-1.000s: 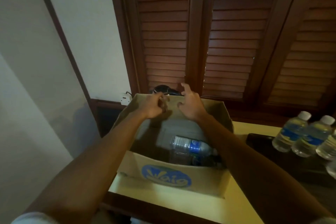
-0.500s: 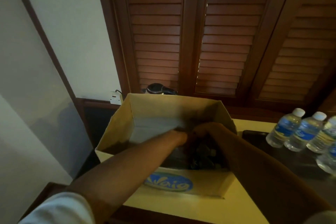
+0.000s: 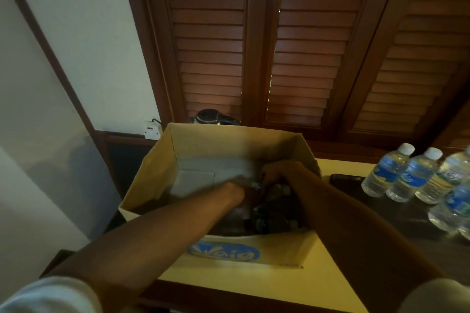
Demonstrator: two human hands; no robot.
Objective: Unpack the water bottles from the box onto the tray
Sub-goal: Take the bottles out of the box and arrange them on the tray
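An open cardboard box (image 3: 162, 160) with a blue logo stands on the yellow table. Both my arms reach down into it. My left hand (image 3: 235, 192) is low in the middle of the box, its fingers lost in shadow. My right hand (image 3: 278, 172) curls downward over several water bottles (image 3: 276, 213) lying dark in the box's right half. Whether either hand grips a bottle is too dark to tell. To the right, several water bottles (image 3: 386, 172) with white caps and blue labels stand on a dark tray (image 3: 343, 180).
A dark kettle (image 3: 211, 117) sits behind the box, next to a white wall socket (image 3: 151, 131). Brown louvred shutters (image 3: 300, 58) fill the wall behind. The yellow table top (image 3: 229, 279) shows in front of the box, with its dark edge close to me.
One second ago both hands were at the box's far rim and a bottle showed inside. They have since dropped into the box over the bottles, with little movement in the last half second.
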